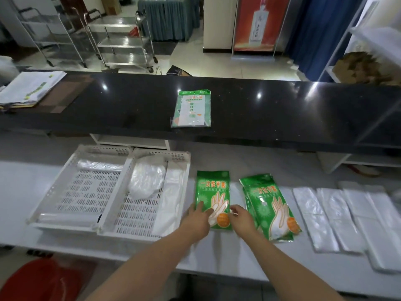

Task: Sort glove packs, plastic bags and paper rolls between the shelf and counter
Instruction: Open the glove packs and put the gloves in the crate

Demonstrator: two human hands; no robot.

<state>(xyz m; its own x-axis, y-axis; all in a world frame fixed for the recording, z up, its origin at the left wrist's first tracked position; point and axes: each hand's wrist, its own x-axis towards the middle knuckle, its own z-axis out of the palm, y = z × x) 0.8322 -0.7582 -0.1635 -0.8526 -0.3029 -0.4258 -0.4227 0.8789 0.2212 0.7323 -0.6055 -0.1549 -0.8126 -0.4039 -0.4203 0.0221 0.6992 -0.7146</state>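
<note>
Shelf (21, 181) of white board runs below a black counter (130, 101), and most of the goods lie on it. At its left stand two white perforated baskets, side by side and touching. The left basket (54, 187) holds two plastic rolls (98, 165). The right basket (130, 216) holds a crumpled plastic bundle (146, 181) and a folded bag (171, 200). At the right, flat clear plastic bags (314, 218) lie in rows, with a small stack of green glove packs (269, 203) just beside them.

Between that stack and the right basket lies a single glove pack (213, 187), face up on the shelf. Another glove pack (192, 109) lies alone on the counter above, well apart from a pile of papers (30, 88) at the far left.

Only the hands cover part of the single glove pack. The left hand (198, 218) rests on its lower left corner, fingers spread and fairly straight. The right hand (240, 216) pinches its lower right edge, fingertips curled together on the film.
</note>
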